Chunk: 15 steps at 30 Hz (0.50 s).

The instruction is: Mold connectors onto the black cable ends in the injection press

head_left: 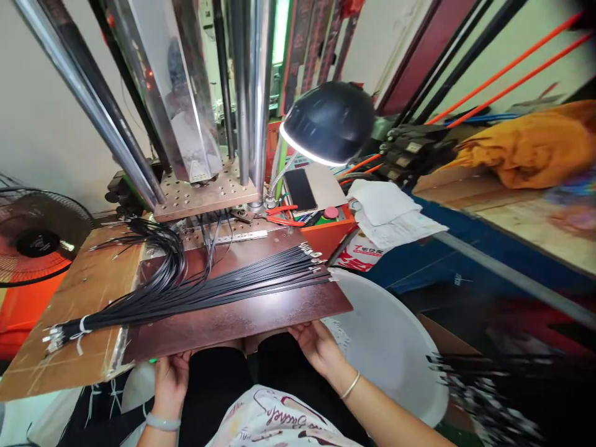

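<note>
A brown board (279, 310) lies flat in front of me, its front edge over my lap. My left hand (172, 377) is at that edge on the left, fingers curled against it and partly hidden beneath. Farther right, my right hand (317, 347) has its palm turned up and its fingers bent at the underside of the same edge. A long bundle of black cables (223, 290) fans out across the board, bound with a white tie (82, 326) at its left end. Behind it, another bunch of black cables (162, 254) curves toward the machine.
A metal machine plate (205, 195) on steel columns stands behind the board. A black lamp (330, 121) hangs over a phone (300, 189) and orange-handled pliers (284, 217). To the right is a large white tub (395, 335), to the left a fan (37, 239) and cardboard (88, 273).
</note>
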Tool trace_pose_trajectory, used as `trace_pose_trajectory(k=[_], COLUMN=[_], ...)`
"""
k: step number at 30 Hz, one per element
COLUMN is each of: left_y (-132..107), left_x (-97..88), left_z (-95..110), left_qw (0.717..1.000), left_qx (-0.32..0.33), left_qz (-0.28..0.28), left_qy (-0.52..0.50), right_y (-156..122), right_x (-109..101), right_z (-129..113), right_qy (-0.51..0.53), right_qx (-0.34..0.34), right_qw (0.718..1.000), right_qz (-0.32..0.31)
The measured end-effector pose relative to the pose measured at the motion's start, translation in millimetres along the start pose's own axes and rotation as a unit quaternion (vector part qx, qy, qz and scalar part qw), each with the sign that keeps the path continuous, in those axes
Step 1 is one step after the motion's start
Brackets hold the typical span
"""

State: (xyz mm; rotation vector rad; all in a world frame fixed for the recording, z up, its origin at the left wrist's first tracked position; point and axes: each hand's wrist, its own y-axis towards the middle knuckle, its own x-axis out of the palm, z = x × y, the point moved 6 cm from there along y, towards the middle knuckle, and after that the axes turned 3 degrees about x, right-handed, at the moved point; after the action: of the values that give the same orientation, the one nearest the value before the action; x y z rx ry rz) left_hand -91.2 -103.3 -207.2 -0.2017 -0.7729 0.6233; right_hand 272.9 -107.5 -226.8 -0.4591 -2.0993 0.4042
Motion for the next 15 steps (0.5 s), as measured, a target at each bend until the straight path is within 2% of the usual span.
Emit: trace_pose_trajectory(k=[2,3,4,5,6,8,9,10,11,13,15], left_y=[-13.1,-24.0,-38.3,-55.6,-74.9,-114.1,-130.8,-140.8,-143.8,-138.2,-116.4], left_x=[-1.4,2.5,11.5,26.2,47.3,110.6,150.8,194.5,239.7,328.1,406.8], left_z=[-0.3,-0.3,0.3,1.8,4.5,10.8,11.2,9.0,1.9,-32.4,-78.0], left_qw=[0.998,0.991,0.97,0.93,0.87,0.735,0.692,0.688,0.706,0.735,0.783], left_qx=[-0.036,-0.073,-0.115,-0.151,-0.168,-0.129,-0.103,-0.079,-0.063,-0.055,-0.026], left_qz=[-0.005,-0.035,-0.09,-0.167,-0.259,-0.444,-0.515,-0.551,-0.559,-0.567,-0.544], left_qy=[0.049,0.109,0.193,0.291,0.385,0.496,0.494,0.466,0.43,0.368,0.302], right_y=[-3.3,-5.1,-6.8,-8.3,-9.8,-13.7,-13.5,-9.4,0.6,36.8,86.0], right_x=[-3.4,-10.1,-20.4,-33.0,-45.1,-54.6,-46.7,-29.2,-3.9,55.5,108.3], right_z=[-7.1,-15.8,-29.9,-49.7,-75.9,-141.1,-173.0,-201.8,-225.4,-257.8,-280.0], right_qy=[-0.039,-0.085,-0.139,-0.19,-0.227,-0.247,-0.241,-0.238,-0.241,-0.238,-0.233], right_qx=[0.024,0.036,0.037,0.024,-0.012,-0.156,-0.235,-0.306,-0.35,-0.357,-0.33], right_qw=[0.999,0.996,0.99,0.981,0.97,0.938,0.921,0.905,0.897,0.903,0.913], right_qz=[-0.019,-0.018,0.0,0.035,0.086,0.185,0.197,0.174,0.122,-0.002,-0.059])
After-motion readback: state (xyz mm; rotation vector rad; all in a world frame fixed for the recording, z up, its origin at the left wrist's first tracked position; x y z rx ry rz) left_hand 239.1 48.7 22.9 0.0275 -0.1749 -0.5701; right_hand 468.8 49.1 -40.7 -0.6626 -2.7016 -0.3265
